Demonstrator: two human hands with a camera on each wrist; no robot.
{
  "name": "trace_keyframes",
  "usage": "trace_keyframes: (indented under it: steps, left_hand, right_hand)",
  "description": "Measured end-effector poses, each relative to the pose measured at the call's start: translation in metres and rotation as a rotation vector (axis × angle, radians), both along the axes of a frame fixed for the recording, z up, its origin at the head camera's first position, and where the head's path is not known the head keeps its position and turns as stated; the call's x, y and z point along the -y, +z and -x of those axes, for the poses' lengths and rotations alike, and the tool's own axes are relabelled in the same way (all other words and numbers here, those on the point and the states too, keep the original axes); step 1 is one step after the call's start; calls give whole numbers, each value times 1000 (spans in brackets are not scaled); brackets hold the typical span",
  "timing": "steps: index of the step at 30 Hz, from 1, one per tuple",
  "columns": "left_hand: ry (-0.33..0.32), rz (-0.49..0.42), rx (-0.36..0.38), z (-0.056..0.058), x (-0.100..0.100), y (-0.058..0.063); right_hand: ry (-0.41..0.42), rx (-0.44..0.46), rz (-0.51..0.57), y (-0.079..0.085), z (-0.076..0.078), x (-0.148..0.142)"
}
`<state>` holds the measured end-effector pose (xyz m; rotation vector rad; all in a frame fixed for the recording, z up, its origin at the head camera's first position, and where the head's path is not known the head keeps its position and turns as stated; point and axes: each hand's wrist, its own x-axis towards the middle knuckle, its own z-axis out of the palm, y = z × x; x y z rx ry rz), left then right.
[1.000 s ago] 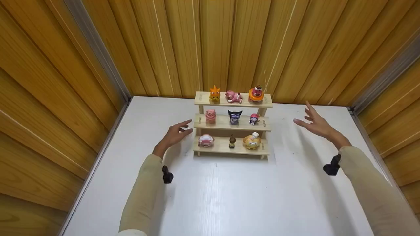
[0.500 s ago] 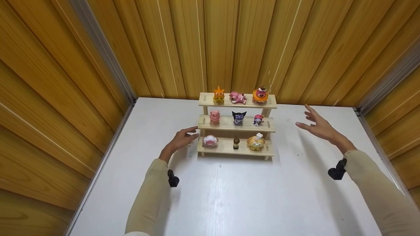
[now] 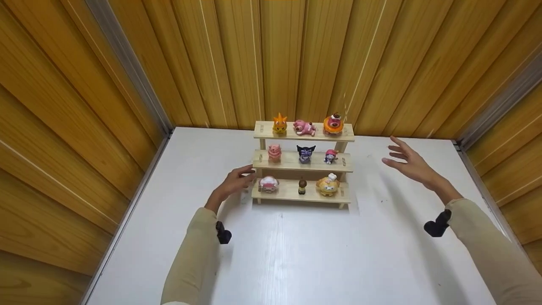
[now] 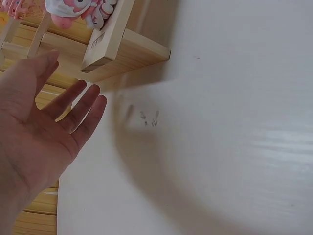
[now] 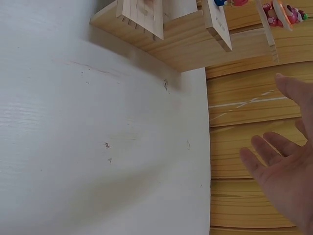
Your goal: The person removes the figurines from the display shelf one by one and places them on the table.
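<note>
A three-tier wooden display shelf [image 3: 288, 195] stands on the white table, with small toy figures on each tier. My left hand [image 3: 235, 183] is beside its left end, fingertips right at the edge of the middle and lower tiers in the head view. In the left wrist view that hand [image 4: 44, 117] has loosely bent, spread fingers and an empty palm. Nearest to it on the bottom tier is a pink-and-white figure [image 3: 269, 184]. My right hand [image 3: 413, 165] hovers well apart from the shelf's right end, fingers spread, holding nothing.
On the top tier are an orange spiky figure [image 3: 279, 125], a pink lying bear [image 3: 304, 127] and a bear in an orange ring [image 3: 333, 125]. A black-eared figure [image 3: 305, 153] stands mid-shelf. Wood-patterned panels [image 3: 279, 55] rise behind the white table [image 3: 296, 254].
My left hand has moved right, up to the shelf's left end, and a little lower along it. The right hand has hardly moved. The shelf and figures look the same.
</note>
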<state>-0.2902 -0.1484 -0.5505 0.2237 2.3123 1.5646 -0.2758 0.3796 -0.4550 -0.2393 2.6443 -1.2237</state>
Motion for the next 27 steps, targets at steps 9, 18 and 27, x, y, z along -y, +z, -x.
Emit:
trace_keyframes:
  steps: [9, 18, 27]
  left_hand:
    - [3, -20, 20, -4, -5, -9]
    - [62, -99, 68, -4, -8, -12]
    - [56, -169, 63, -3, -9, -16]
  right_hand:
    - [3, -15, 11, 7, -3, 1]
    - [16, -21, 18, 10, -1, 6]
    - [31, -27, 36, 15, 0, 11]
